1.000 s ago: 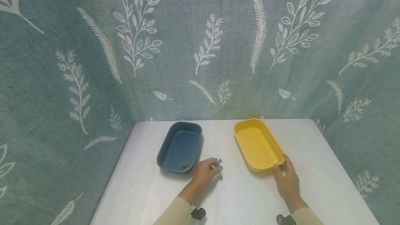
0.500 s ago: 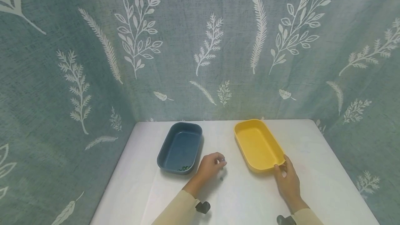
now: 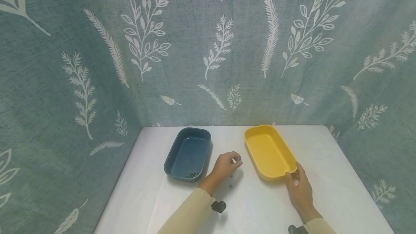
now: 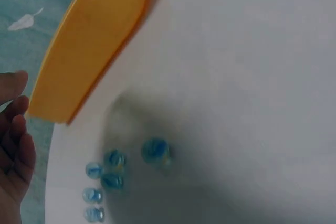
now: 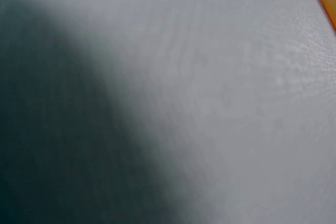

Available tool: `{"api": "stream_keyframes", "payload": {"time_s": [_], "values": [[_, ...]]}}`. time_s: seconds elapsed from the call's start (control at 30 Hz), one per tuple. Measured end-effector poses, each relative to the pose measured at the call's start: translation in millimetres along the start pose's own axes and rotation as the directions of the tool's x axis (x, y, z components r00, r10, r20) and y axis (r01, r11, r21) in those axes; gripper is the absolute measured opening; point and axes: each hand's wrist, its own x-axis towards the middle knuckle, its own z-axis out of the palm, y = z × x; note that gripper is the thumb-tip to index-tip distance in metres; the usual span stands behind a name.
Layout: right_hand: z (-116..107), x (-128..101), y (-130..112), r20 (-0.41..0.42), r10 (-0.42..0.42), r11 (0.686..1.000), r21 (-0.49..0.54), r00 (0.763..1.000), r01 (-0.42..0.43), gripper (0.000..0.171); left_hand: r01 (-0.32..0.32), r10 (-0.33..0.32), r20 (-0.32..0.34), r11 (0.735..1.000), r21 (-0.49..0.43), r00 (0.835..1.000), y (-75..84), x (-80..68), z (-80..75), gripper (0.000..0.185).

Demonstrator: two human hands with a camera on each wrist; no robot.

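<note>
My left hand is raised over the white table between the two trays, pinching a small shiny piece, seemingly a glass marble, between thumb and fingertips. In the left wrist view the same hand is partly cut off and the pinched piece does not show. Several clear glass marbles with blue swirls lie on the table below it. My right hand grips the near right corner of the yellow tray, thumb at the rim. No part of that hand shows in the right wrist view.
To the left stands a dark blue tray with several small green pieces at its near end. A green-blue cloth with white leaf prints hangs behind the white table and along both sides.
My left hand has moved from the marbles on the table up and to the right, toward the yellow tray, carrying the small piece. My right hand stays at the tray's corner.
</note>
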Motion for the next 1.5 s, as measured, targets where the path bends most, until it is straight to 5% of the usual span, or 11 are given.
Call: {"api": "stream_keyframes", "payload": {"time_s": [0.37,0.97,1.5], "values": [[-0.7,-2.5,-7.2,0.01,0.003,1.0,0.002,1.0,-0.003,0.063,-0.017,0.017,0.028,1.0,0.019,0.999,9.7,17.9,20.7,0.015],[1.4,-2.7,-2.6,0.001,0.006,1.0,-0.003,1.0,-0.006,0.063,-0.024,0.023,0.052,1.0,0.014,0.998,26.4,33.2,33.7,0.017],[-1.7,-0.2,-0.5,-0.006,-0.014,1.0,0.009,1.0,0.014,0.062,0.049,-0.049,0.048,0.999,-0.009,0.998,32.3,38.1,40.5,0.022]]}}
